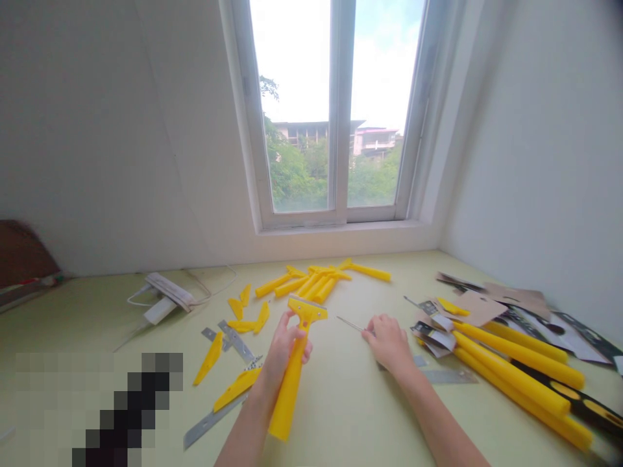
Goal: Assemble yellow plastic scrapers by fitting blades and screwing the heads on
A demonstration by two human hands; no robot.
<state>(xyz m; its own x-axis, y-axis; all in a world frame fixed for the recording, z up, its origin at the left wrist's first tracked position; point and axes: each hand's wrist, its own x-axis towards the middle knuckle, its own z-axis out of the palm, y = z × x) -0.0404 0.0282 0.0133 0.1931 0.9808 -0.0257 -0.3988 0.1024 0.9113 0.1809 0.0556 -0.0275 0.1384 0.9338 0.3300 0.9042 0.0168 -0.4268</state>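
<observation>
Through the left grip (281, 345) runs a yellow scraper (293, 376)

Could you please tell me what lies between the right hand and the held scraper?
In the head view, a thin shaft, apparently a screwdriver's, extends from the right hand partway toward the scraper, then bare tabletop.

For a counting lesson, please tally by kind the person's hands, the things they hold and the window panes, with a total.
Hands (left hand, right hand): 2
Scraper: 1
Thin tool: 1
Window panes: 2
Total: 6
</observation>
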